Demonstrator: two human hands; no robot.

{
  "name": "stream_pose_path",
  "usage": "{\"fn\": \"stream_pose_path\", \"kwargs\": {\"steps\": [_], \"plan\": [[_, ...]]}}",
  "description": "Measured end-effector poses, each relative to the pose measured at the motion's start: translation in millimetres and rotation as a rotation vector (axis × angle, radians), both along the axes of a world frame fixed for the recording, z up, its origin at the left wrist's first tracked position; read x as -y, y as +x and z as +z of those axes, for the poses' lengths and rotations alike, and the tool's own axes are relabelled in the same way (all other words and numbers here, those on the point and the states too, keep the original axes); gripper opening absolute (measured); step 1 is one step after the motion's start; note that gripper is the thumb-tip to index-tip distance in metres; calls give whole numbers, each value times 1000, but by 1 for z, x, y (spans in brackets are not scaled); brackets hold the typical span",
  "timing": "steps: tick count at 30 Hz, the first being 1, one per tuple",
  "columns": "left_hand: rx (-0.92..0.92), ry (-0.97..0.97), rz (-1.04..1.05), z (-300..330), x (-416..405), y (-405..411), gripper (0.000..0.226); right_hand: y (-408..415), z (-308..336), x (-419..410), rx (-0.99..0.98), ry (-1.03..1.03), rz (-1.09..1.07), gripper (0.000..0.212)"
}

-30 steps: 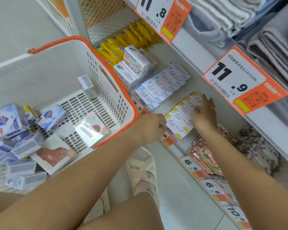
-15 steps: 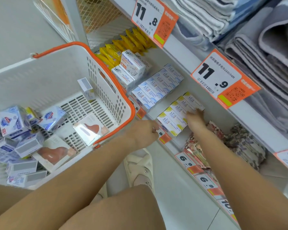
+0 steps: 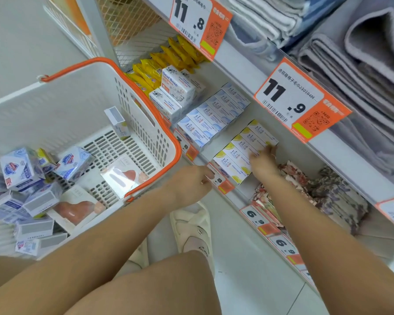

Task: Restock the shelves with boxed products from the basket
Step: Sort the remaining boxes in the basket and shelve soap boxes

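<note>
A white basket (image 3: pixel 55 110) with an orange rim stands at the left and holds several soap boxes (image 3: pixel 21 169), some lying loose. On the low shelf (image 3: pixel 237 196) lies a row of white boxes with yellow lemon prints (image 3: pixel 239 151). My right hand (image 3: pixel 263 161) rests on the right side of that row, fingers stretched along the boxes. My left hand (image 3: pixel 191 180) is at the shelf's front edge by the price tag (image 3: pixel 221 180), fingers curled against the front box. Whether it holds anything is hidden.
Blue-print boxes (image 3: pixel 212 117), Goat Soap boxes (image 3: pixel 175 87) and yellow packets (image 3: pixel 159 64) fill the shelf further left. Floral packs (image 3: pixel 316 192) lie to the right. Folded towels (image 3: pixel 362 64) sit on the shelf above, behind large orange price tags (image 3: pixel 300 103). My foot in a white sandal (image 3: pixel 193 230) is below.
My right hand has slid back from the far end of the lemon row to its near right side. My left hand stays at the shelf's front edge.
</note>
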State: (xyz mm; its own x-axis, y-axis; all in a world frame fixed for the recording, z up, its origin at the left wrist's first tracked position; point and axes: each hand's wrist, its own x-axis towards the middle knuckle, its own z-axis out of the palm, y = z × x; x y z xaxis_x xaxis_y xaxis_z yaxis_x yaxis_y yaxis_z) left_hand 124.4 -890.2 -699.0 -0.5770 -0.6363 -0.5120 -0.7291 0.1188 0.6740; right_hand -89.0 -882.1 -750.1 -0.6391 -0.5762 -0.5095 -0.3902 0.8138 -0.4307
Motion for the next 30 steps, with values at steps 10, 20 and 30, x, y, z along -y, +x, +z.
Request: {"fn": "stream_pose_path", "kwargs": {"steps": [10,20,30], "plan": [[17,-207,13,50,33,44,30,62,31,-1,-190,-426,420,59],[438,-252,121,129,66,234,32,204,62,28,13,-572,925,55],[574,42,301,14,20,346,44,268,33,38,-30,-105,1308,44]]}}
